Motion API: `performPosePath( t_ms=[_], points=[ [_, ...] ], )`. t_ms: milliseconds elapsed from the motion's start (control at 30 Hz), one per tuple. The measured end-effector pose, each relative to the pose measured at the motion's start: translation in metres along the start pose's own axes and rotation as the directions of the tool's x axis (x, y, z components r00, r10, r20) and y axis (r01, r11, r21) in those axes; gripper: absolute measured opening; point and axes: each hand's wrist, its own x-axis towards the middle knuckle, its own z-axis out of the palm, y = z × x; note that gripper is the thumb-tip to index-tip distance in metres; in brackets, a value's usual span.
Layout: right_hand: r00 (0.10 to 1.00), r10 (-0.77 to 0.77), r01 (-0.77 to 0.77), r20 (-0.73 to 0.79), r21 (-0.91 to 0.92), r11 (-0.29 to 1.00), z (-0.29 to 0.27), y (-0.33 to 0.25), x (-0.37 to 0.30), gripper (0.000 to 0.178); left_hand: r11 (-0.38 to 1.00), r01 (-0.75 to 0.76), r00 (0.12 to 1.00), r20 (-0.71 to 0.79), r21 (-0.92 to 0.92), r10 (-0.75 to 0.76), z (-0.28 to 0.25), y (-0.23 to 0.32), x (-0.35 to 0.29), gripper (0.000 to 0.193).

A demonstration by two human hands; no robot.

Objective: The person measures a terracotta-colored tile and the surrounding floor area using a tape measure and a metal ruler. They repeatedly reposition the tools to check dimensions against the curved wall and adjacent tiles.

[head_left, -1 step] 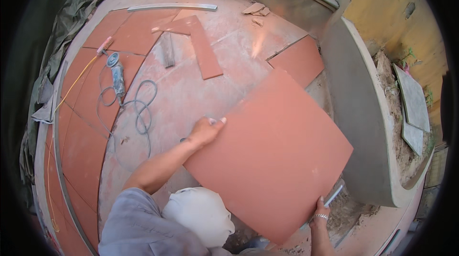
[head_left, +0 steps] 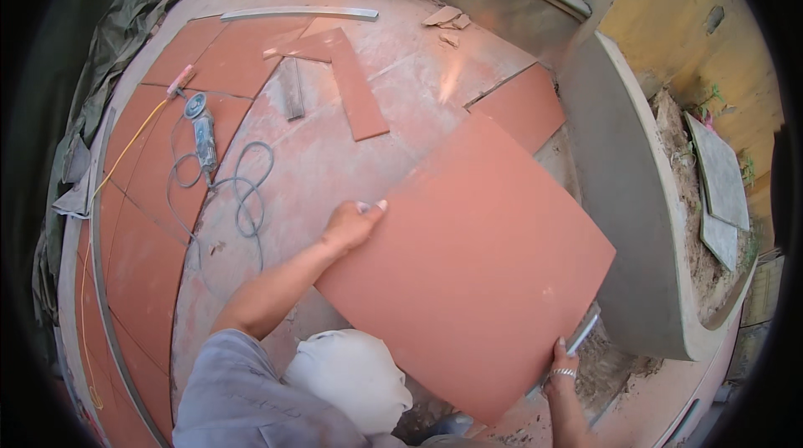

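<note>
**Both hands on one large red tile, held over the dusty floor**

Left hand (head_left: 351, 226) grips the near-left edge of the big square red tile (head_left: 473, 272), fingers curled over the rim. Right hand (head_left: 562, 364) clasps the lower-right edge — a ring shows on one finger, and a thin metal strip (head_left: 583, 335) sits by the fingertips. The tile hangs tilted, one corner toward the person, above the floor rather than flat on it.

Around it: a curved grey concrete wall (head_left: 623, 222) stands just beside the tile's right corner, very little room there. Beyond the far edge lies a laid red tile piece (head_left: 523, 105), close. To the left the mortar-dusted floor (head_left: 335, 163) is open. Further left, an angle grinder (head_left: 203, 134) with its looped grey cable (head_left: 247, 197), well apart. A narrow cut tile strip (head_left: 355, 92) and a metal straightedge (head_left: 301, 13) lie farther off. A white sack (head_left: 355, 377) sits under the tile's near corner, beside the person's grey-clad knee.
</note>
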Motion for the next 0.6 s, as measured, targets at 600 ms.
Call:
performPosePath(
  t_ms=[600],
  points=[
    [0.986, 0.136, -0.095, 0.096, -0.349, 0.932, 0.329, -0.030, 0.060, 0.061, 0.896, 0.123, 0.943, -0.332, 0.426, 0.028, -0.212, -0.025, 0.193, 0.073]
  ],
)
